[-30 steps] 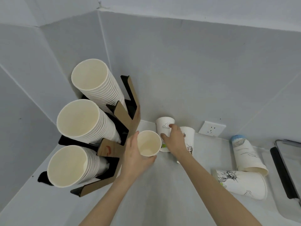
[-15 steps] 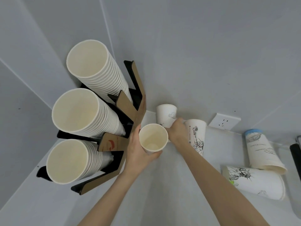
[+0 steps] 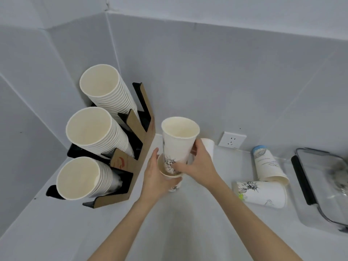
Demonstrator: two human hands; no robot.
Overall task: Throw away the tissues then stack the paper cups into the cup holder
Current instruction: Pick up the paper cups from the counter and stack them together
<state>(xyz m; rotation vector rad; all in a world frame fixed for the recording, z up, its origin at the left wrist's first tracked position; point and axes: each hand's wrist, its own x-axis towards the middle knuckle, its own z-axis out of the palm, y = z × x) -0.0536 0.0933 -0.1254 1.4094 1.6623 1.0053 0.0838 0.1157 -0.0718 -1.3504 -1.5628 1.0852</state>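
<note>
Since half a second ago your right hand [image 3: 195, 164] has lifted a printed cup [image 3: 178, 146] and started nesting it into the cup [image 3: 169, 175] your left hand [image 3: 156, 178] grasps, beside the cup holder [image 3: 135, 166] at the counter's back-left corner. Thin paper crushes easily; grip mid-wall, lightly.

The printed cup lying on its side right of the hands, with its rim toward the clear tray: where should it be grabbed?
Grip the printed cup around its mid wall, coming down from above. It lies flat, base toward the hands and rim toward the clear tray; the tilted blue-topped cup crowds its far side, so above is freest.
</note>
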